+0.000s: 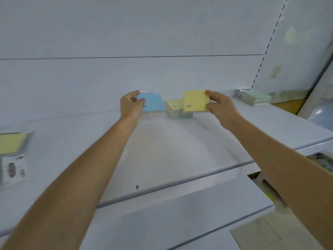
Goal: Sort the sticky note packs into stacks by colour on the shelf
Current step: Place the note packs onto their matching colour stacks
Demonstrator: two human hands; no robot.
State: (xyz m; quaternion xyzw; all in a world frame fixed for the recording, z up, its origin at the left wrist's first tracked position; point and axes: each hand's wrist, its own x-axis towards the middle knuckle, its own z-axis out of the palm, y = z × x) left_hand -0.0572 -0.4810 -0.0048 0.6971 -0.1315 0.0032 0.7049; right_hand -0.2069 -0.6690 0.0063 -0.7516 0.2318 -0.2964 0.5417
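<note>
1. Blue pack: pinched at its left edge by the left hand, thumb on top, fingers curled underneath. It is held low over the back of the shelf; contact with the shelf cannot be told.
2. Yellow pack: gripped at its right edge by the right hand, thumb at the upper corner. It is lifted and tilted, with its face toward the camera.
3. Middle stack: seated on the shelf between the two held packs, with a yellow pack on top. Its right side is partly covered by the lifted yellow pack.
4. Pale green stack: placed at the far right of the shelf, well apart from the hands, beside the slotted upright.
5. Another yellow pack: seen blurred at the left edge, well apart from the rest.
6. Both forearms are extended over the white shelf front.
</note>
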